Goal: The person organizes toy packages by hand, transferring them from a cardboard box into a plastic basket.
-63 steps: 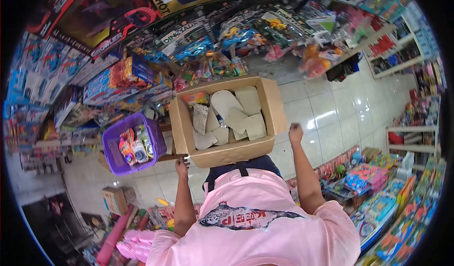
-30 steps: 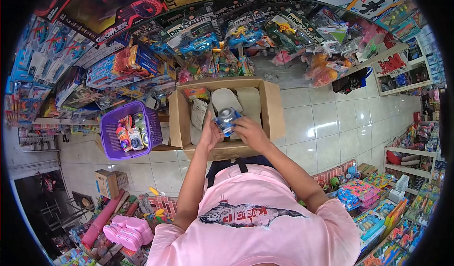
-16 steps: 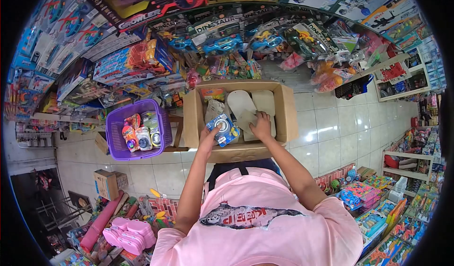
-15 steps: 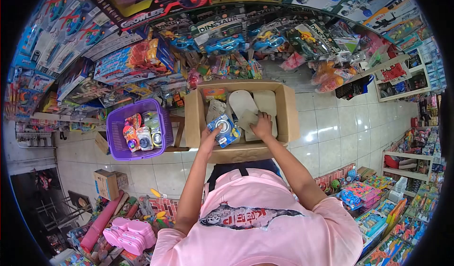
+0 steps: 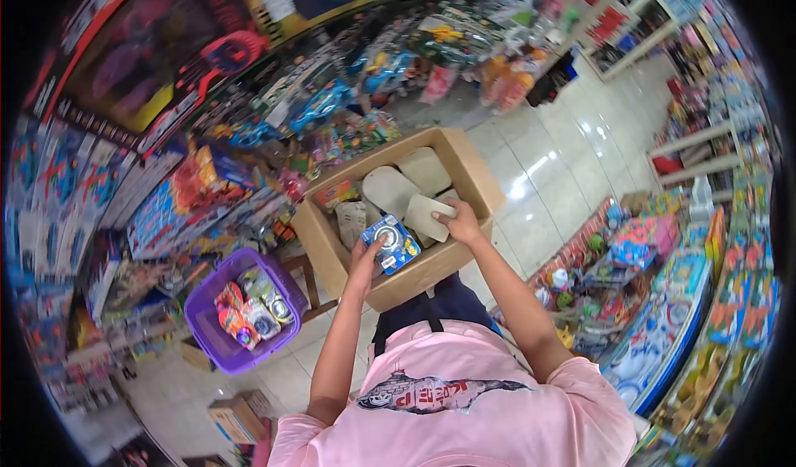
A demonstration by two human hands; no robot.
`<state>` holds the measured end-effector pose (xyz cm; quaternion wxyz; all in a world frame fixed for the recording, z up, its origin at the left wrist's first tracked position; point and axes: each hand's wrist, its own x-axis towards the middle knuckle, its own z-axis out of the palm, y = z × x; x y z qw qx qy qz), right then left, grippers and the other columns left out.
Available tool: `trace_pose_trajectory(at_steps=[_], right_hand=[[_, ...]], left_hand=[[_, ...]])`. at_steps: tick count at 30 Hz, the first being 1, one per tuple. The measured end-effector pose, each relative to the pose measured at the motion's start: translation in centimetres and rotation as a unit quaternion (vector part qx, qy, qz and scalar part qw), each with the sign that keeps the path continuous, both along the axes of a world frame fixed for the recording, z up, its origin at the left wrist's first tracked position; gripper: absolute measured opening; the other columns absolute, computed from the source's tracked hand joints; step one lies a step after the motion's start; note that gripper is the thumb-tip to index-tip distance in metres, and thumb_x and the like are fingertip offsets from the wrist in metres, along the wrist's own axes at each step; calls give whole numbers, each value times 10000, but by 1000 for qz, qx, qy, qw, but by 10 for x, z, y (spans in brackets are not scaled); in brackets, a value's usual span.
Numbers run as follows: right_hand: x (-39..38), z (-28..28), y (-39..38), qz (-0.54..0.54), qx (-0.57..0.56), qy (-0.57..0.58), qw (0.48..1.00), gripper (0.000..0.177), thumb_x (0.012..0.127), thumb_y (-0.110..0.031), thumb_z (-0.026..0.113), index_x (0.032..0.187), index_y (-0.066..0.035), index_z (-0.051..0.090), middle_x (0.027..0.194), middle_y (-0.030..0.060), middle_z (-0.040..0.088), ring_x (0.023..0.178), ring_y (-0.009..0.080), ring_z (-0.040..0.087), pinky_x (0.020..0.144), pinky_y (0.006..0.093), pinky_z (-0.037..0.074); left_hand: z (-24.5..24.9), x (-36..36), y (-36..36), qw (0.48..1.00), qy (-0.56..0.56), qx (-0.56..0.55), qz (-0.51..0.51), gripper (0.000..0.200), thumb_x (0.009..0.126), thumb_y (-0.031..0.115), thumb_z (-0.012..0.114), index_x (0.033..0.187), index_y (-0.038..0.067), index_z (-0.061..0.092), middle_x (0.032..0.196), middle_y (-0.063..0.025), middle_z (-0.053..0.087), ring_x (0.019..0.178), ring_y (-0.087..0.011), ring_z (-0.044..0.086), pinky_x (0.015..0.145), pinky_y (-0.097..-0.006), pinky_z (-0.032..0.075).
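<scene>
In the head view, my left hand [image 5: 362,266] grips a blue carded toy pack [image 5: 396,247] with a round silvery piece on its front, held over the near side of an open cardboard box [image 5: 444,266]. My right hand [image 5: 463,221] pinches a plain beige card-like piece [image 5: 424,216] by its right edge, just above the box's contents. Inside lie a pale rounded piece [image 5: 390,190], another beige piece [image 5: 425,169] and an orange-and-green pack [image 5: 337,193]. What lies beneath them is hidden.
A purple basket [image 5: 296,311] with several packaged toys stands left of the box. Hanging dinosaur toy packs [image 5: 319,104] and large toy boxes line the far side. Stacked toys [image 5: 634,247] stand at the right, and a small carton [image 5: 236,417] is on the tiled floor.
The camera view has turned, so the box and basket appear tilted. The beige piece in my right hand is now angled up more. My left hand still holds the blue pack.
</scene>
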<state>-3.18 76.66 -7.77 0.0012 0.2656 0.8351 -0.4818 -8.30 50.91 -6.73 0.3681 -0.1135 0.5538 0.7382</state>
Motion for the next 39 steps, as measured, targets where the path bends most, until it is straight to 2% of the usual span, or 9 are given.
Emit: trace_pose_trajectory(at_steps=[3,10,12,19,21,27,34,36,39], right_hand=[[32,45,4,-112,-208,48,970,195,836,-148,738,944,-25,631,831,5,617,807,160,578,785,309,456],[130,55,-3,-259,-208,192,923,172,873,-149,715,967,-44,617,1084,36,610,969,154,596,848,307,477],[162,49,-12,-310,-410,159,843,247,895,-157,699,1076,-44,573,1118,73,612,1057,166,596,928,337,484],[245,47,-83,-439,-438,286,730,373,904,-159,685,1206,-34,504,1153,91,611,1102,193,597,950,370,490],[265,42,-108,-471,-484,343,652,459,899,-176,675,1273,17,492,1172,132,612,1154,248,578,1004,409,455],[329,44,-190,-459,-557,378,580,500,895,-254,620,1303,9,499,1258,152,590,1162,280,581,1034,407,437],[399,47,-282,-425,-585,396,565,532,938,-353,546,1310,24,500,1271,167,587,1193,297,565,1036,413,434],[413,55,-307,-401,-642,448,475,563,959,-402,488,1321,28,496,1290,169,579,1192,301,567,1024,424,443],[428,64,-344,-408,-628,459,479,544,984,-396,427,1324,22,502,1306,157,576,1196,293,567,1023,422,444]], left_hand=[[10,-6,18,999,6,4,-52,384,904,284,662,1211,82,548,1100,-25,643,977,-123,612,845,-308,487],[23,10,59,978,-7,71,-197,370,938,221,603,1263,80,495,1161,-44,615,1061,-152,608,882,-343,510],[25,21,68,969,-1,77,-235,353,941,213,600,1248,71,498,1153,-51,616,1061,-153,612,890,-340,520],[24,72,57,941,33,47,-334,337,951,226,586,1235,62,509,1124,-45,627,1001,-137,637,844,-323,537],[20,91,46,937,26,57,-344,335,951,226,586,1234,63,512,1124,-45,629,1006,-139,636,845,-326,536],[6,146,-10,927,17,62,-370,331,953,215,579,1238,60,515,1128,-52,629,1034,-150,625,858,-331,531],[7,205,-93,913,-4,71,-401,315,957,203,567,1229,50,523,1133,-49,622,1029,-151,619,879,-323,513],[17,215,-118,911,-1,69,-406,310,950,218,588,1205,51,532,1099,-50,628,1002,-142,624,862,-315,518],[34,221,-148,909,6,69,-411,317,940,243,613,1185,56,541,1073,-49,633,979,-133,628,852,-303,517]])
